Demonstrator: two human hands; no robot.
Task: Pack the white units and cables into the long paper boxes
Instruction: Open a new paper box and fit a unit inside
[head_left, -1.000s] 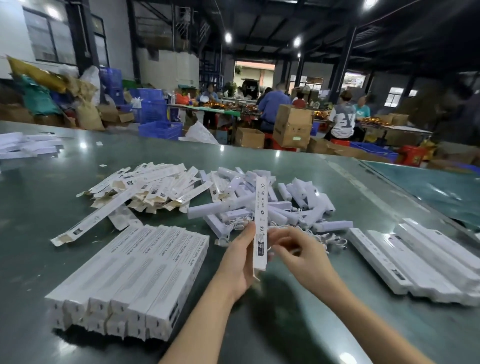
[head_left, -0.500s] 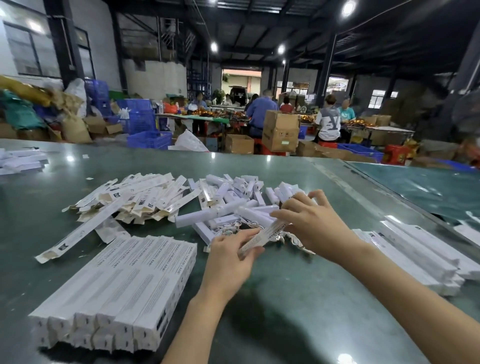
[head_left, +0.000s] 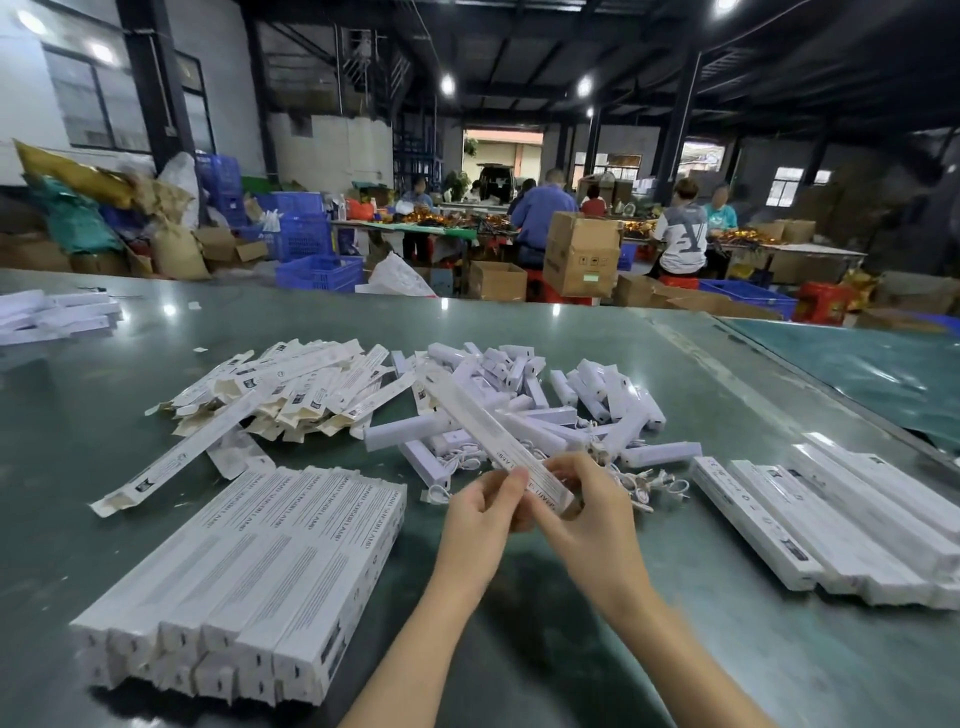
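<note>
Left hand and right hand both pinch near end of long white paper box, black print unreadable, mid-bench.

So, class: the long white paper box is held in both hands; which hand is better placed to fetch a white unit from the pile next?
Probably the right hand: the white units lie on its side, while the left hand can steady the long white paper box.

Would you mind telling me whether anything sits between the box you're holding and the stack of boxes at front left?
Nothing visible does: the long paper box is held in both hands, with bare table between it and the stack.
</note>
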